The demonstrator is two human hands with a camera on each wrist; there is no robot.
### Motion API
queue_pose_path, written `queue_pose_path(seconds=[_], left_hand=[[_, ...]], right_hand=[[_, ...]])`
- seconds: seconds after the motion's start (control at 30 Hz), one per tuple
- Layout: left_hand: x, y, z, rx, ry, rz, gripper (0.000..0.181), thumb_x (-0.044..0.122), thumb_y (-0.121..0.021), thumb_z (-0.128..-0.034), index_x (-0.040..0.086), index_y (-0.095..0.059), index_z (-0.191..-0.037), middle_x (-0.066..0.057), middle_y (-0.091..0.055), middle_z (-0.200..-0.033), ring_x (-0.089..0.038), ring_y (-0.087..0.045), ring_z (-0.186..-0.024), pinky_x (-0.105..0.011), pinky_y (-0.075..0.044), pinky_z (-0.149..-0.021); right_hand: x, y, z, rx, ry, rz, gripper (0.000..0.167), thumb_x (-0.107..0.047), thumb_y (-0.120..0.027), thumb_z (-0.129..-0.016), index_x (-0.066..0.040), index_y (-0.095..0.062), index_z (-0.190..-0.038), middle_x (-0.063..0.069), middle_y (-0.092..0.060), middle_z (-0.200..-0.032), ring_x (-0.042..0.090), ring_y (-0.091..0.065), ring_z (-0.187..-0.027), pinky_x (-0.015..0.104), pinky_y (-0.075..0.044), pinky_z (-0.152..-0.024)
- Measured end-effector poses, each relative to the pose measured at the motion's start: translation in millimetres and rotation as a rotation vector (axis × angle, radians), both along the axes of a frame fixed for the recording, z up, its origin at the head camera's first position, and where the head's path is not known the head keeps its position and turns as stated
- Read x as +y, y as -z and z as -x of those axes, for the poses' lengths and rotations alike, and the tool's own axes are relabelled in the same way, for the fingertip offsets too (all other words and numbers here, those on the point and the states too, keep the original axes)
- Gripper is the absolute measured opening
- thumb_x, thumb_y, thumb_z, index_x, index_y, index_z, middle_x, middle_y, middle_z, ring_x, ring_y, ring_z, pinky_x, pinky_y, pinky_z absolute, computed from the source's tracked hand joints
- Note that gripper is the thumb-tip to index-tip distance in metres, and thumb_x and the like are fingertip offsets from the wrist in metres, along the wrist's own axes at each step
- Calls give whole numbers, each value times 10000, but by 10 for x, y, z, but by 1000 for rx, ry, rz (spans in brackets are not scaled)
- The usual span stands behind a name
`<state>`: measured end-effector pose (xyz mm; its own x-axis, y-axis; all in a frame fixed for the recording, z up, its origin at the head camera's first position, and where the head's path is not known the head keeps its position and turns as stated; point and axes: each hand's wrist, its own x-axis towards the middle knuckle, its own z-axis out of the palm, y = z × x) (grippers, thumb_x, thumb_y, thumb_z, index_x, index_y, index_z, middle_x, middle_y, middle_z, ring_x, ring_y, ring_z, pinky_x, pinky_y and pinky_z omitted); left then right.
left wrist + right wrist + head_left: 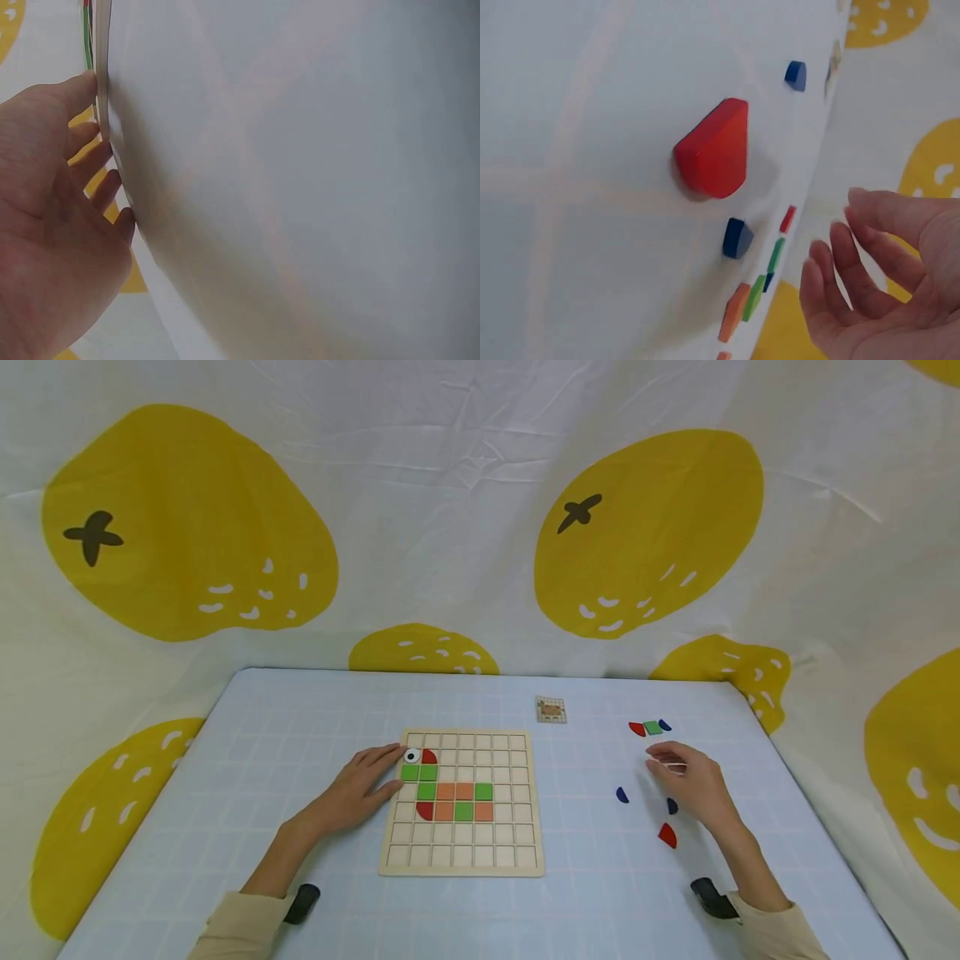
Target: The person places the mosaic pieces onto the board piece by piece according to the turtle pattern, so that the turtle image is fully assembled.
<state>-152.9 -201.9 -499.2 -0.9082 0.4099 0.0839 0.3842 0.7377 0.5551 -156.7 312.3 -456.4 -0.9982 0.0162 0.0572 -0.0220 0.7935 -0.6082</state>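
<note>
A wooden grid board [461, 856] lies on the table with green and orange squares, red quarter-round pieces and an eye tile [412, 756] in its upper left cells. My left hand [355, 791] rests against the board's left edge, fingers extended, thumb and fingertips touching the rim. To the board's right, my right hand [692, 781] hovers above the table with fingers loosely bent. In the right wrist view its thumb and index fingertips are close together, with no piece visible between them. Below this hand lie a red quarter-round piece [716, 150] and a dark blue half-round piece [736, 238].
A small pattern card [551, 710] lies beyond the board's upper right corner. Another red piece [636, 728], a green square [653, 727] and a blue piece [665, 725] sit farther back. One blue half-round [622, 795] lies between board and right hand. An orange piece [734, 312] shows only in the right wrist view.
</note>
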Motion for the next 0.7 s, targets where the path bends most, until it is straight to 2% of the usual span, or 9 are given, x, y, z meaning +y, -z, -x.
queue_pose_path(seconds=[0.2, 0.33, 0.5, 0.7], left_hand=[[0, -11, -5, -1, 2, -5, 589, 215, -634, -1038, 38, -425, -1559, -195, -419, -1578, -430, -361, -1432, -648, -320, -1145], [-1, -18, -10, -2, -3, 3, 591, 217, -636, -1037, 41, -425, -1560, -191, -421, -1578, -425, -363, -1432, -644, -324, -1146], [0, -18, -13, -2, -7, 10, 591, 218, -635, -1037, 40, -425, -1560, -189, -420, -1579, -422, -363, -1432, -642, -324, -1147], [-7, 11, -1, 15, 2, -3, 588, 226, -634, -1037, 39, -431, -1556, -191, -423, -1576, -428, -366, -1427, -650, -329, -1139]], right_hand=[[168, 81, -55, -51, 73, 2, 298, -153, -657, -1015, 7, -659, -1267, 293, -602, -1289, 447, -575, -1140, 589, -535, -958], [274, 150, -67, -101, 87, -22, 347, -146, -663, -1007, 9, -638, -1316, 316, -569, -1328, 470, -541, -1162, 596, -532, -956], [388, 200, -84, -127, 59, -49, 387, -115, -675, -991, 28, -617, -1346, 327, -558, -1332, 477, -532, -1148, 612, -525, -949], [452, 248, -91, -91, 28, -64, 343, -17, -668, -970, 61, -627, -1302, 313, -601, -1270, 473, -556, -1128, 630, -518, -955]])
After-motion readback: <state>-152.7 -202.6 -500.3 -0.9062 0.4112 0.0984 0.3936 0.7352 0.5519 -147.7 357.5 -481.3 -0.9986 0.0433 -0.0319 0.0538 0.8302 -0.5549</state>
